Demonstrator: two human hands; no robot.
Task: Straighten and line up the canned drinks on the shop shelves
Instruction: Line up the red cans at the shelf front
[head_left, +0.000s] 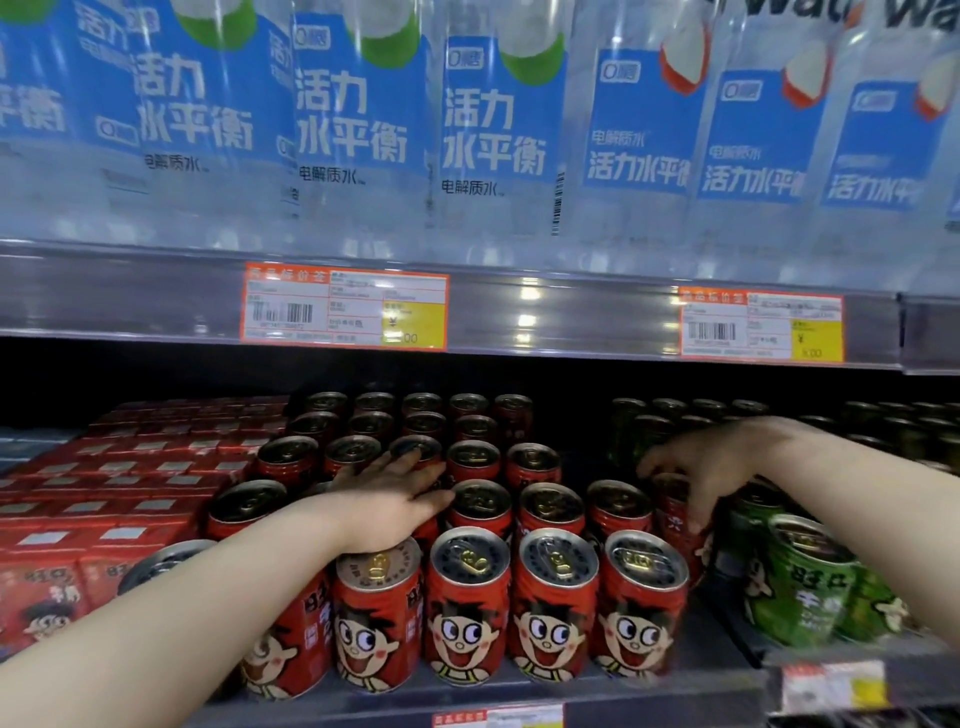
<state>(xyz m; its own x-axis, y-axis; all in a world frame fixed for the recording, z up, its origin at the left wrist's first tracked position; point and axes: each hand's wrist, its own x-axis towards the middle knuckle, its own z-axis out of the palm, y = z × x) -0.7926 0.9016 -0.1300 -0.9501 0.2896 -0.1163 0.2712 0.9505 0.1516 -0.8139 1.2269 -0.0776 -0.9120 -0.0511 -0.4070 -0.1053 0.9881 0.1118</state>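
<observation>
Many short red metal cans with a smiling cartoon face (467, 608) stand in rows on a grey shop shelf (717, 662), running from the front to the dark back. The cans in the front row stand up straight with their faces looking out. The one furthest left is partly hidden behind the left arm. The left hand (395, 499) reaches in over the front row and lies palm down on the tops of the red cans just behind it. Its fingers are straight and spread out, and they hold nothing. The right hand (727, 462) comes in from the right side. Its fingers bend down like a claw over the red can at the right end of the second row (672, 506). The thumb is on the near side and the other fingers are on the far side, so the hand grips that end can by its top. The end can stands just beside the green metal cans (805, 587), which fill the right part of the shelf. Small red paper cartons (130, 493) with the same face are packed close together to the left of the red cans. On the shelf above stand big clear plastic bottles with blue labels (488, 119). Two orange and yellow price tags (345, 309) sit on the front edge of that upper shelf.
</observation>
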